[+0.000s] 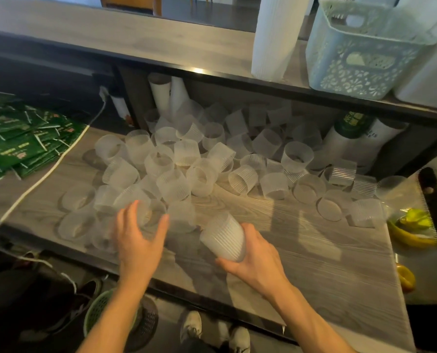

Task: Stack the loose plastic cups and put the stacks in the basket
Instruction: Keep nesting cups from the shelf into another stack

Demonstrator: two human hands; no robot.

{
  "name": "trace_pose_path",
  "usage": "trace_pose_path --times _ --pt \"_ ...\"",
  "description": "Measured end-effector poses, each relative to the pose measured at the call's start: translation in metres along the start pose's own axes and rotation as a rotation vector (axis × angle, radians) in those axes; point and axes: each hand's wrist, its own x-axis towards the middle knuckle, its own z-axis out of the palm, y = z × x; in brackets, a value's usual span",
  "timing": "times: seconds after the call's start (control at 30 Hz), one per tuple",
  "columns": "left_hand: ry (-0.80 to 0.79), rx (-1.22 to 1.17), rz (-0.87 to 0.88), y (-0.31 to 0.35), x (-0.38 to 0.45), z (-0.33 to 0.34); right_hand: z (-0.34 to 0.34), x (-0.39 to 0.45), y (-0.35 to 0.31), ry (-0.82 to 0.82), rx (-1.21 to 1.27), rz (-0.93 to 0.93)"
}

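Dozens of loose cups [187, 151] at 12 o'clock. R hand [253, 256] holds a short stack [223, 236]; L hand [138, 233], fingers wide, nears a cup [148, 215] at 10 o'clock. Grab it by the rim & seat it square

Loose cups [187, 159] across the lower counter [301, 238]; packets [21, 143] left; basket [365, 47] on shelf [110, 39] behind, right

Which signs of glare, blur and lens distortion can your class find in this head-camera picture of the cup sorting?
Head view: a bright glare spot sits on the upper shelf edge; the loose cups look soft and smeared, as does the basket; the straight counter bows from the wide-angle lens; the left hand and the right hand, holding a cup stack, are sharper.
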Motion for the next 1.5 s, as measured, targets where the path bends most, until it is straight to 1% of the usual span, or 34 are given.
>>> trace_pose_path --times 0.03,0.07,0.1,0.17,0.23,0.33,0.4,0.5,0.63,0.97,1.1,1.27,1.33,1.43,1.5 --pt "0.077 0.115 -0.017 -0.013 0.003 -0.006 0.001 0.0 0.0 -0.007 0.004 0.0" --pt "0.118 0.237 -0.021 -0.028 0.006 -0.01 0.003 0.0 0.0 -0.015 0.008 -0.002" --pt "0.113 0.343 -0.037 -0.042 0.009 -0.013 0.004 0.0 0.0 -0.023 0.01 -0.008" --pt "0.036 0.464 -0.11 -0.067 0.013 -0.015 0.006 0.0 -0.002 -0.037 0.01 -0.022" --pt "-0.035 0.508 -0.162 -0.081 0.016 -0.014 0.008 0.001 -0.004 -0.046 0.021 -0.033" --pt "-0.111 0.562 -0.198 -0.084 0.02 -0.008 0.01 0.002 -0.005 -0.056 0.029 -0.045" --pt "-0.105 0.612 -0.159 -0.084 0.021 -0.004 0.01 0.003 -0.005 -0.06 0.035 -0.054" --pt "-0.05 0.645 -0.041 -0.085 0.015 0.003 0.01 0.005 -0.004 -0.077 0.048 -0.057" --pt "0.012 0.594 -0.005 -0.085 0.01 0.008 0.01 0.005 -0.003 -0.088 0.058 -0.054" --pt "0.111 0.433 -0.104 -0.088 0.011 0.012 0.008 0.004 -0.006 -0.099 0.066 -0.054" --pt "0.07 0.399 -0.117 -0.089 0.021 0.01 0.008 0.004 -0.006 -0.108 0.061 -0.052" --pt "0.028 0.323 -0.176 -0.082 0.018 -0.001 0.007 0.003 -0.006 -0.108 0.062 -0.055" --pt "0.05 0.222 -0.22 -0.069 0.01 -0.012 0.006 0.003 -0.006 -0.106 0.068 -0.06" --pt "0.108 -0.046 -0.237 -0.03 -0.007 -0.028 0.004 0.003 -0.004 -0.104 0.06 -0.078" --pt "0.032 -0.205 -0.179 -0.001 -0.013 -0.032 0.003 0.004 -0.003 -0.118 0.041 -0.106"
